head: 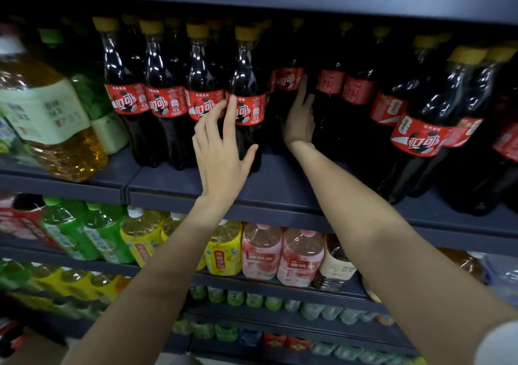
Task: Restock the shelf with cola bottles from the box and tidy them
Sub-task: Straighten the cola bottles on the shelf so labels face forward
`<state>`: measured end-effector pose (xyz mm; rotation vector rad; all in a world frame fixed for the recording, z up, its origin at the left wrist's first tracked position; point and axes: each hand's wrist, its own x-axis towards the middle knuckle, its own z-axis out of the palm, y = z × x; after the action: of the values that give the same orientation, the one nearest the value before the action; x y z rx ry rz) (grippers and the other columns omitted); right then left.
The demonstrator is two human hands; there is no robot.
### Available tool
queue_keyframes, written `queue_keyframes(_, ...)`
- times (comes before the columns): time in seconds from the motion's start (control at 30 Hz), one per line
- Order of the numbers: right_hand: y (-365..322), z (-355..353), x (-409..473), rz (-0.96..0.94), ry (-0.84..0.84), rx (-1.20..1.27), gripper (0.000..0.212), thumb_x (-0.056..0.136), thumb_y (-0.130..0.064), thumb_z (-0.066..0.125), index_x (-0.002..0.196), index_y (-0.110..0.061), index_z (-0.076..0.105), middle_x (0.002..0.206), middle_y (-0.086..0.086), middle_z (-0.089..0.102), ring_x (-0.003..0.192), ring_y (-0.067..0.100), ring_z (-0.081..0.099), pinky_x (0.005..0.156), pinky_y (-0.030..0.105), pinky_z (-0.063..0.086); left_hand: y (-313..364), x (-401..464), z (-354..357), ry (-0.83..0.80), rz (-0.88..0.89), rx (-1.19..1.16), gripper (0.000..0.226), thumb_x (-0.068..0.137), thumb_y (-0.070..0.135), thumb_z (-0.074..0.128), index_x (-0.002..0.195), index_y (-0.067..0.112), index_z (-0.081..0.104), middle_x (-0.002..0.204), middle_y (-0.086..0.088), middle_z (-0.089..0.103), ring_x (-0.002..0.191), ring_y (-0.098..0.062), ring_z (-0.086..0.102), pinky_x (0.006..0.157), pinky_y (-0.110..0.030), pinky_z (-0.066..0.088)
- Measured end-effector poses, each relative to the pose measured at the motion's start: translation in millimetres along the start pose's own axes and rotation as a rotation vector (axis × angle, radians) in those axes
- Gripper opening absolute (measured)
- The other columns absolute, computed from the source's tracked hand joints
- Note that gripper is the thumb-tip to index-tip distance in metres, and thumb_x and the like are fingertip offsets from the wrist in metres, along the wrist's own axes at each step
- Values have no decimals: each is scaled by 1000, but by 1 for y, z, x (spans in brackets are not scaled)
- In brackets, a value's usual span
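My left hand (221, 151) spreads open against the front cola bottle (246, 103) on the shelf (277, 185). At three o'clock, my right hand (300, 117) lies flat-fingered on a rear bottle (288, 84).

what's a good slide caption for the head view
Two bare hands, left hand and right hand, reach among dark yellow-capped plastic cola bottles on a dark blue shelf.

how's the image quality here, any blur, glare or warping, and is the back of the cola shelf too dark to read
Head view: wide-angle warping bows the shelf edge and tilts the outer bottles. The yellow tea bottle at far left is smeared with blur. Bright glare streaks the necks of the front cola bottles. The back row behind the right hand sinks into shadow, labels barely legible. The left hand is fairly sharp.
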<state>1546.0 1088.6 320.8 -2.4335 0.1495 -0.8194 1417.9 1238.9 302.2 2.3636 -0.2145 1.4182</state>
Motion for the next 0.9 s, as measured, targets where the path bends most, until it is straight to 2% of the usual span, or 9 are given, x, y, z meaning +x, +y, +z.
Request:
queue_keyframes(0.27,-8,-3,7,51,-4,-87,84,92,-7,53,151,-16,-5,141,17,33,115,34,51,83,41,48,6,-1,-5,-72,-45,-29,84,79,25,72,148,13,25,141,-13,40,126,-26,34,101,-36,33)
queue_keyframes(0.4,-11,-12,-4,50,-85,-46,84,92,-13,56,151,-15,-3,143,18,30,118,34,49,86,42,47,9,-2,-15,-51,-69,-91,67,84,20,62,145,10,34,140,-13,42,127,-25,35,103,-32,31)
queue_keyframes(0.47,-10,-28,-20,1,-114,-1,78,90,-12,57,151,-12,9,144,19,30,123,35,45,94,43,45,19,-3,-20,5,-98,-194,55,85,16,59,138,9,44,135,-12,47,123,-22,37,103,-30,32)
queue_keyframes(0.53,-5,-53,-48,-93,-54,106,67,87,-9,59,146,-8,29,141,19,35,125,36,41,102,42,40,32,-6,-23,47,-104,-322,45,85,12,58,129,7,52,128,-11,53,118,-20,43,103,-32,37)
queue_keyframes(0.6,3,-86,-84,-188,65,178,52,86,-9,59,136,-8,46,135,16,45,124,31,43,103,31,35,50,-10,-23,20,-119,-486,37,86,10,56,123,6,55,121,-8,55,109,-18,51,96,-38,45)
queue_keyframes(0.67,16,-121,-117,-255,195,215,37,88,-9,56,125,-8,56,125,10,54,119,23,46,101,19,31,71,-13,-17,-78,-156,-648,34,87,12,55,121,8,56,114,-2,55,98,-14,55,88,-39,48)
queue_keyframes(0.7,23,-137,-132,-270,273,223,31,89,-8,55,119,-7,60,119,8,58,114,21,49,101,17,32,83,-14,-13,-153,-161,-719,36,86,15,55,121,10,55,112,2,55,96,-12,56,87,-38,49)
queue_keyframes(0.8,55,-177,-156,-227,496,205,23,88,0,52,107,-3,65,103,8,65,97,23,56,90,31,45,122,-17,4,-465,-152,-875,56,82,28,64,134,17,44,120,4,52,100,-5,53,87,-28,47)
queue_keyframes(0.9,89,-203,-155,-80,550,190,28,87,1,50,112,-2,60,108,9,60,97,24,56,83,34,48,162,-22,20,-657,-176,-900,87,75,34,77,145,24,26,134,3,43,113,-6,48,94,-35,46)
